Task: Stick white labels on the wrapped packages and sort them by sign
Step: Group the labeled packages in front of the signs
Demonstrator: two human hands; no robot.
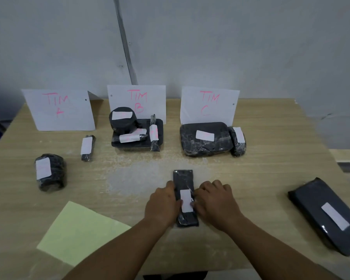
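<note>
A long black wrapped package (183, 179) lies on the table in front of me, with a white label (186, 200) on its middle. My left hand (161, 205) presses against its left side and my right hand (215, 201) against its right side, thumbs at the label's edges. Three white signs stand at the back: TIM A (58, 109), TIM B (138, 98), TIM C (209, 104). Labelled packages lie before each sign. A large labelled black package (327, 217) lies at the right.
A pale green sheet (77, 231) lies at the front left of the wooden table (261, 168). Before sign A lie a round package (51, 172) and a slim one (87, 147). A grey wall rises behind the signs.
</note>
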